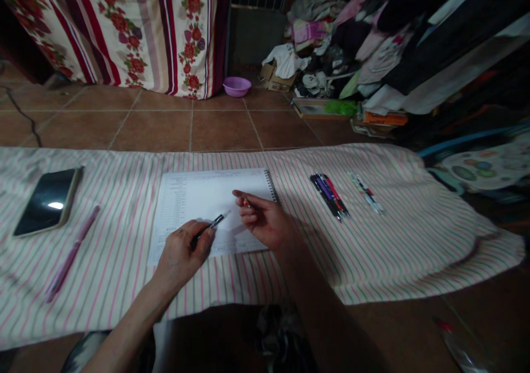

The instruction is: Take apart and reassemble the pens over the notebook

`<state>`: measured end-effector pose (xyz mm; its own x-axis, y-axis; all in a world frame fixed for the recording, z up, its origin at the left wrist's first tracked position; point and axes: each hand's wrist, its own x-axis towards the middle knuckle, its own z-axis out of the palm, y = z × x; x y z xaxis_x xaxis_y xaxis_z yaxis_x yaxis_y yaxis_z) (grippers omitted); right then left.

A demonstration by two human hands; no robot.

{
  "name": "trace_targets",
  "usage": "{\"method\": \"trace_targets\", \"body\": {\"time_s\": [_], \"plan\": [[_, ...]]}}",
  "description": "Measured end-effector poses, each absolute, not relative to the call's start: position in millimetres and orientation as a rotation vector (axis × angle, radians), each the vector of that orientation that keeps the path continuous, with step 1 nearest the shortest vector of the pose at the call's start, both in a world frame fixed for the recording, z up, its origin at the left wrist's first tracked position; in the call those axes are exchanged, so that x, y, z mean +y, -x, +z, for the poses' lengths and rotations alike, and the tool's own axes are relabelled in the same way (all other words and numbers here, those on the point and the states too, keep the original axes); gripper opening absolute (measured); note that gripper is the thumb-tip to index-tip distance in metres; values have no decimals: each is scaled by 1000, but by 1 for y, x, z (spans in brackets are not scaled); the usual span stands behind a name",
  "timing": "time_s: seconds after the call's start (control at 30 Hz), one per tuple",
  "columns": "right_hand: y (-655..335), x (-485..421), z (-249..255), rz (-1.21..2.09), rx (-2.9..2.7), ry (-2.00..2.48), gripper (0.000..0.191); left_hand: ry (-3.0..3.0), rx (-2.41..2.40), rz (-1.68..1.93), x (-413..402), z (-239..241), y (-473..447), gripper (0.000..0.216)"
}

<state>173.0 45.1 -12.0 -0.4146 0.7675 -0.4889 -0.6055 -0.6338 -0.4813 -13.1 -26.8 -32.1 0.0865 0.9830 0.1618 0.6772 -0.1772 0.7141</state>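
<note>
Within left grip (180,250), black pen (215,221)

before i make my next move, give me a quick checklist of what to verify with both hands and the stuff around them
1. Left hand gripping the black pen: ok.
2. Small item in the right hand identifiable: cannot tell, fingers hide most of it.
3. Notebook flat on the striped cloth: ok.
4. Page clear of hands: not ok, both are over it.
5. Phone off the notebook: ok, well to its left.
</note>
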Motion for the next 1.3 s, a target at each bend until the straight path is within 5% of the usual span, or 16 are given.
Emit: {"method": "trace_targets", "body": {"time_s": [0.2,0.4,0.5,1.07,1.3], "plan": [[-171,44,-15,1991,-488,976,12,-1909,1628,901,-28,-31,14,28],[-170,40,-22,947,-1280,1375,33,-1908,1658,888,-28,-32,15,27],[-175,39,-24,690,-1538,1438,28,-1907,1662,893,-28,-32,14,26],[-190,47,-39,851,-1542,1541,11,-1900,1664,896,-28,-30,14,27],[-187,40,-28,541,-1634,1593,17,-1918,1666,907,-27,-29,14,27]]}}
